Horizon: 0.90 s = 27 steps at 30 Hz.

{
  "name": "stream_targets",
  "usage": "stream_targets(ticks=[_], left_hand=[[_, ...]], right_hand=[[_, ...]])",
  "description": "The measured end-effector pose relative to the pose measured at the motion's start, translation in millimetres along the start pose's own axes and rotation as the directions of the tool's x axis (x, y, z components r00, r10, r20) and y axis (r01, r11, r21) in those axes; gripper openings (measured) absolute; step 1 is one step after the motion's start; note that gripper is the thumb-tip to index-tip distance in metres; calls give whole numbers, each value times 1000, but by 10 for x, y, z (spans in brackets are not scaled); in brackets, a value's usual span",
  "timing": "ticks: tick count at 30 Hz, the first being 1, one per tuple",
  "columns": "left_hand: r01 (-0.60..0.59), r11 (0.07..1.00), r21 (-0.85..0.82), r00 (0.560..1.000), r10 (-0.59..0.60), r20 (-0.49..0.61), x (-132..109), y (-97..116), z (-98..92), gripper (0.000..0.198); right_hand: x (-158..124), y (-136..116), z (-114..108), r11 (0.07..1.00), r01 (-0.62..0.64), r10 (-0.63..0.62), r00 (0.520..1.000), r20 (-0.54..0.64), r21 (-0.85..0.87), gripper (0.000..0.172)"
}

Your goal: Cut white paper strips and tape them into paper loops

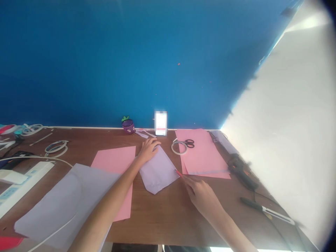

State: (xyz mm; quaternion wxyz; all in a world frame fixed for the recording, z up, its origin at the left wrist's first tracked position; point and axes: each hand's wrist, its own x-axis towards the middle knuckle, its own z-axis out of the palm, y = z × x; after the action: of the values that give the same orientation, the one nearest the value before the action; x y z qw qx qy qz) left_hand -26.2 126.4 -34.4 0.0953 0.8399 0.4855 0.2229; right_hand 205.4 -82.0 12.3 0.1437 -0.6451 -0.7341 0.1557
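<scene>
A folded, creased pale lilac paper [159,173] lies on the brown table in front of me. My left hand [149,150] rests over its upper left edge with the fingers stretched out, pressing it down. In my right hand [198,190] is a thin red pencil [179,173], pinched between the fingers. Its tip touches the paper's right corner or hangs just over it; I cannot tell which. Pink paper [123,155] lies to the left, partly under a large lilac sheet [60,199] that my left forearm crosses.
Right of centre, pink sheets [203,154] carry dark-handled scissors [189,143] and a white tape roll [179,147]. A glue gun [243,171] and a utility knife [267,209] lie far right. A power strip [25,185] is left. A lit phone [161,123] and purple cup [128,126] stand behind.
</scene>
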Motion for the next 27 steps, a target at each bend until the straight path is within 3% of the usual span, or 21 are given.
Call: stream_targets(ticks=[4,13,22,27], left_hand=[[-100,995,2,995,100,17,-7,22,-25,27],[-99,995,-5,994,99,34,6,30,-22,29],[-96,995,-4,995,96,21,16,5,13,29],[-129,992,7,992,128,14,3,13,0,29]], right_hand=[[-18,-12,56,999,-20,20,1000,-1,-42,49],[-64,-38,57,996,-37,38,999,2,-79,53],[-357,65,84,996,-73,71,997,-31,-55,51],[-395,103,-23,997,-75,75,997,-28,-30,48]])
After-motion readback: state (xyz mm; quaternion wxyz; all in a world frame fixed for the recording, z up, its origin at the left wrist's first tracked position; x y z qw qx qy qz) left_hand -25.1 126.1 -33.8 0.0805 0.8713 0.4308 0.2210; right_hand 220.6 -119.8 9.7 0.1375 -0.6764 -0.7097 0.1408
